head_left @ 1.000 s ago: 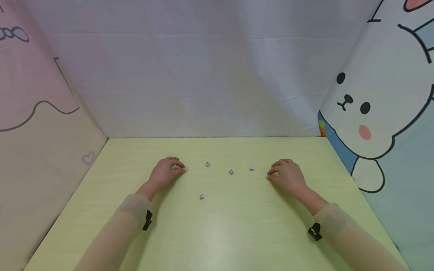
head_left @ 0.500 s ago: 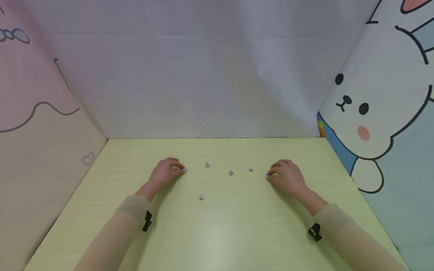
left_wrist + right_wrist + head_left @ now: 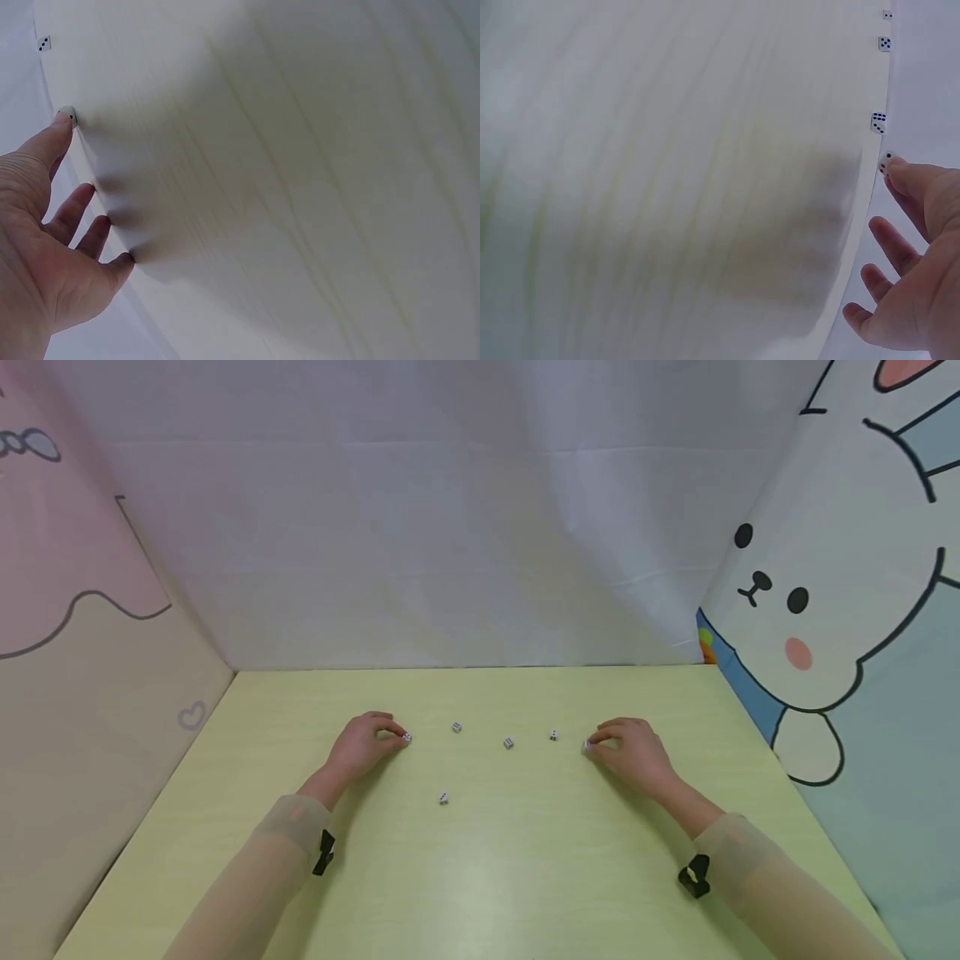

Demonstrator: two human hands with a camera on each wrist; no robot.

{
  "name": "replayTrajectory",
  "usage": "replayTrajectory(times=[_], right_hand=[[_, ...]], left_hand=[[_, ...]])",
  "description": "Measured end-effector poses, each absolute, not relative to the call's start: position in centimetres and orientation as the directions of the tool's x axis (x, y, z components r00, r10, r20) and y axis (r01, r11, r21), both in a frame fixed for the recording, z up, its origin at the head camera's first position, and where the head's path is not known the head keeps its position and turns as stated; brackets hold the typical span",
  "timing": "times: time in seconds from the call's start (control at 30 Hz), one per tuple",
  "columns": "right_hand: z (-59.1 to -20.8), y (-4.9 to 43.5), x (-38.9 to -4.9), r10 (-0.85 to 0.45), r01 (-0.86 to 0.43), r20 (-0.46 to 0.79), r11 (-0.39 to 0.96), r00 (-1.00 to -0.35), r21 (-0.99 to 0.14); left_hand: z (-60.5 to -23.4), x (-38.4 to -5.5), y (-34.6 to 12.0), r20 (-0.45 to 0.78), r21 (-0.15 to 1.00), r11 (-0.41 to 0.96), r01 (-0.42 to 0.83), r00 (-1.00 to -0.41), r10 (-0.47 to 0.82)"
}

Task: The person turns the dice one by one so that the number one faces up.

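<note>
"White with dark pips, that left die (image 3: 407,737): is the left hand (image 3: 366,745) holding it?"

"Yes, thumb and finger are pinching it at their tips, nearly closed, while the other fingers are spreading loosely. The right hand (image 3: 633,756) is pinching the right die (image 3: 587,745) in much the same way."

"Why only the tips?"

"So small a cube is probably leaving no space for a fuller grip, and a tip pinch is covering less of its faces. I can't tell whether either held die is touching the tabletop (image 3: 480,877)."

"And the loose ones?"

"The first die (image 3: 457,727), middle die (image 3: 508,743) and third die (image 3: 553,736) are lying between the hands in an uneven row, with the pinched pair seemingly bounding it. The near die (image 3: 443,798) is lying closer to the person, outside that row."

"Where are the limits?"

"The far edge is running behind the dice, with white cloth (image 3: 390,527) rising beyond. More room is opening toward the person; the tightest spot is the right hand's, the third die sitting near its fingertips."
</note>
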State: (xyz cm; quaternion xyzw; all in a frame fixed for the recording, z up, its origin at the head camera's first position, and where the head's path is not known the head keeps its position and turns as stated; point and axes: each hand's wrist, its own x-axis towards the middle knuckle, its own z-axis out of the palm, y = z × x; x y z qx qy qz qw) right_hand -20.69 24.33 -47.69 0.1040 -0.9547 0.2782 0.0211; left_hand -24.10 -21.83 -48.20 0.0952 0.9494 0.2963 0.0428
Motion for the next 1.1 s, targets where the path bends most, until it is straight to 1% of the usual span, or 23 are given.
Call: replayTrajectory(times=[0.17,0.27,0.37,0.47,0.6,0.83,1.1], right_hand=[[-48.0,24.5,-20.8,-0.177,-0.204,0.107,0.736,-0.978,-0.646],[-48.1,24.5,-20.7,-0.159,-0.171,0.085,0.679,-0.984,-0.714],[-48.2,24.5,-20.7,-0.144,-0.14,0.06,0.641,-0.988,-0.755],[-48.4,24.4,-20.7,-0.136,-0.131,0.058,0.624,-0.989,-0.771],[-48.3,24.2,-20.6,-0.138,-0.14,0.067,0.633,-0.988,-0.761],[-48.6,23.8,-20.3,-0.11,-0.11,0.047,0.677,-0.993,-0.727],[-49.2,23.8,-20.3,-0.092,-0.097,0.047,0.672,-0.995,-0.734]], left_hand=[[-48.1,-24.0,-21.9,-0.027,0.561,0.814,0.153,-0.979,0.202],[-48.1,-24.0,-22.0,-0.03,0.56,0.814,0.153,-0.978,0.205],[-48.2,-24.1,-22.0,-0.035,0.554,0.818,0.153,-0.978,0.207],[-48.2,-24.1,-22.0,-0.04,0.552,0.82,0.15,-0.978,0.206],[-48.2,-24.1,-22.0,-0.04,0.554,0.819,0.15,-0.978,0.206],[-48.2,-24.2,-22.0,-0.036,0.549,0.821,0.155,-0.977,0.209],[-48.3,-24.2,-21.9,-0.035,0.551,0.819,0.16,-0.976,0.214]])
